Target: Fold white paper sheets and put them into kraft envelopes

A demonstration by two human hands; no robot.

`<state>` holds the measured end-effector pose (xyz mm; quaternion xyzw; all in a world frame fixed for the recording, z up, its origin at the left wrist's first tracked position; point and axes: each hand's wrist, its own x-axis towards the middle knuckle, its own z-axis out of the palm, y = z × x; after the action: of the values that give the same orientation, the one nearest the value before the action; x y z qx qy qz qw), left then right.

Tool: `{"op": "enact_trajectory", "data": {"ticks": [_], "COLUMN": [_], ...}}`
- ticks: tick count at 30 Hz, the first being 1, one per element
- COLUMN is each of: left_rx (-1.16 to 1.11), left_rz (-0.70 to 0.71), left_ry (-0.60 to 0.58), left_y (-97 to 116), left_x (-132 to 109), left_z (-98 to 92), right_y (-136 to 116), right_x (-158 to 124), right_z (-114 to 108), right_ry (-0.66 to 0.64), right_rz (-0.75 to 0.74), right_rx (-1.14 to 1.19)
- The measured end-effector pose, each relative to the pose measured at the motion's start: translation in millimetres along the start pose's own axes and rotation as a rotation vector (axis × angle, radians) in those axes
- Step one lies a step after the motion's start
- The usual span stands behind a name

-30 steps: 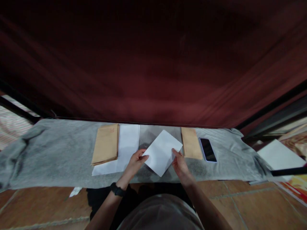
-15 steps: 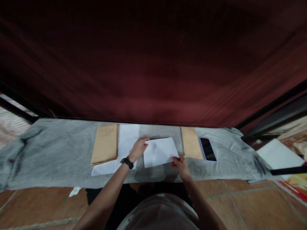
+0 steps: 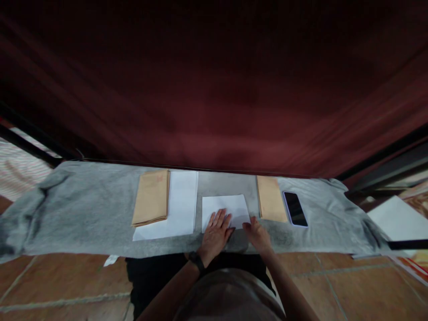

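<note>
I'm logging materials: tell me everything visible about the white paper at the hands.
The plain white rectangular paper looks thin and blank, lying flat on the grey fabric cover, its long sides crosswise. The left hand lies spread over its near edge; the right hand touches its near right corner. Folds are unclear.

White paper (image 3: 236, 206) flat on cloth (image 3: 96, 209)

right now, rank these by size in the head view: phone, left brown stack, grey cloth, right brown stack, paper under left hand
1. Grey cloth
2. Left brown stack and paper under the left hand: too alike to rank, the hand covers part
3. Right brown stack
4. Phone
</note>
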<state>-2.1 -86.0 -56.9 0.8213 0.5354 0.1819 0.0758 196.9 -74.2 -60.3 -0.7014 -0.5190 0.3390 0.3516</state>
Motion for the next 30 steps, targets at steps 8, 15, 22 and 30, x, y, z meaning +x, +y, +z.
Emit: {"op": "enact_trajectory", "data": {"ticks": [8,15,22,30], "left_rx": [0.007,0.023,0.027,0.038], "left_rz": [0.01,-0.016,-0.149,-0.229], "left_ry": [-0.019,0.056,0.095,0.103], "left_y": [-7.4,-21.5,-42.2,-33.6], "left_x": [7.0,6.0,15.6,30.1], "left_z": [-0.1,18.4,10.3,11.5], "right_y": [-33.2,-35.6,-16.1,-3.5], "right_x": [6.8,31.9,44.4,40.8], "right_z": [23.0,69.1,55.1,48.9], "right_ry": [-0.115,-0.2,-0.047,0.017], "right_rz": [-0.561,-0.69,-0.599,-0.565], "right_rx": [-0.329,-0.509,-0.524,-0.487]}}
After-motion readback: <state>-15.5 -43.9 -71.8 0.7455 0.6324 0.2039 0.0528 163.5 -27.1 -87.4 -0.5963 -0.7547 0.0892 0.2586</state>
